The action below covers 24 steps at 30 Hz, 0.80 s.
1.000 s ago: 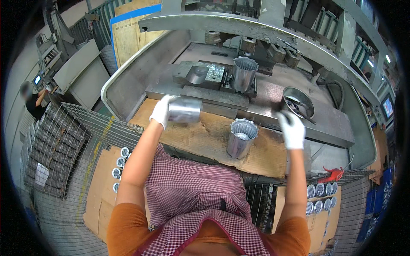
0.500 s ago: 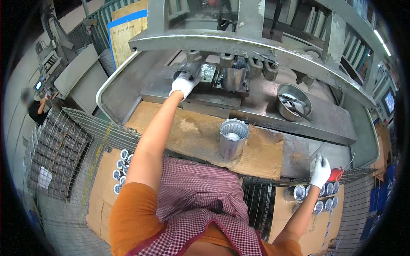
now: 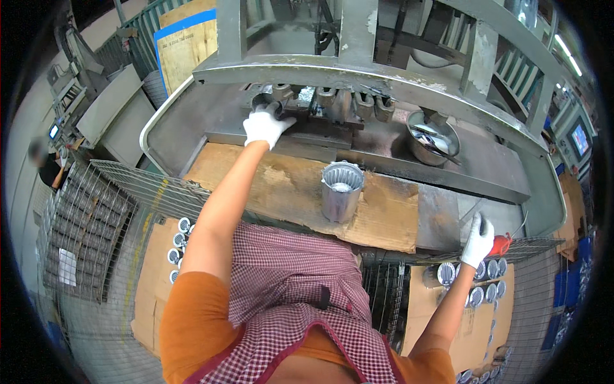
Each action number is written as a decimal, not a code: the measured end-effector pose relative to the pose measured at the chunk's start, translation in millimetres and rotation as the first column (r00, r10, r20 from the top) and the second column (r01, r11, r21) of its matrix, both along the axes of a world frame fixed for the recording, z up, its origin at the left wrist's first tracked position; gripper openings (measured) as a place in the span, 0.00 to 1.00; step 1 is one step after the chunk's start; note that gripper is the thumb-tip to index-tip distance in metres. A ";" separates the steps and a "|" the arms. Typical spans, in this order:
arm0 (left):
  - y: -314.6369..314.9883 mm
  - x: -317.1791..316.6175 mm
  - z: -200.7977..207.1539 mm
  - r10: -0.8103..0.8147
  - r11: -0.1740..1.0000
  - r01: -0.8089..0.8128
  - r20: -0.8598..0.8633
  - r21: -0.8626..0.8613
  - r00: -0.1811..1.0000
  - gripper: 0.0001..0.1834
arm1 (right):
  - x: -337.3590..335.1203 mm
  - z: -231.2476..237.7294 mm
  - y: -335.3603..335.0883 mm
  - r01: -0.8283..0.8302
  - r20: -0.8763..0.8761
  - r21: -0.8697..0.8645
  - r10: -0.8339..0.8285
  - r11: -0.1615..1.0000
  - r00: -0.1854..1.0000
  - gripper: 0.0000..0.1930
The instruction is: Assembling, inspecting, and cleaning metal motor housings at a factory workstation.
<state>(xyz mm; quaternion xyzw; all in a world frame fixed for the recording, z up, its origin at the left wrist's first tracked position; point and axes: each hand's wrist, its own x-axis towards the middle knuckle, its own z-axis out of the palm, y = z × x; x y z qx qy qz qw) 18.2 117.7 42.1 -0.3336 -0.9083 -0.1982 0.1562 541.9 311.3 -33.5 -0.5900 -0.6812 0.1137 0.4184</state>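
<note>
My left hand (image 3: 265, 128), in a white glove, reaches under the machine's beam. A dark metal cylinder (image 3: 277, 110) with a round open end sits between its fingers and thumb, tilted; the fingertips are partly hidden. My right hand (image 3: 478, 240), gloved as well, hovers off to the right beside a red object (image 3: 501, 244). Its fingers are curled together, and what they hold, if anything, I cannot make out. Between the hands, a finned aluminium housing (image 3: 342, 195) stands upright on the cardboard sheet (image 3: 275, 192), its ribbed mouth facing up.
The grey beam (image 3: 300, 72) spans above, with metal clamps (image 3: 363, 106) hanging below. A steel bowl (image 3: 435, 137) holding tools rests on the bench at right. Rows of housings lie on cardboard at left (image 3: 179, 240) and right (image 3: 441, 275). A wire-mesh fence (image 3: 144, 179) runs at left; another person stands beyond.
My left hand has shifted slightly left, its thumb now stretched to the right. The beam and clamps cover more of the fixture behind. My right hand has hardly moved; the view has shifted a little.
</note>
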 end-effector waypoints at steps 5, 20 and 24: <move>-40.6 71.5 -36.9 -0.381 0.913 0.288 0.351 0.289 0.855 0.46 | 31.2 -6.4 -0.3 0.469 -0.325 0.480 -0.347 0.741 0.880 0.32; 37.5 240.3 -45.0 -0.837 0.533 0.821 0.014 -0.202 0.547 0.30 | -34.2 -67.8 -120.4 -0.433 -0.282 -0.472 0.333 0.768 0.900 0.26; 28.1 234.5 -43.5 -0.808 0.588 0.802 -0.045 -0.108 0.587 0.27 | -55.6 -68.0 -133.1 -0.404 -0.364 -0.422 0.256 0.812 0.896 0.25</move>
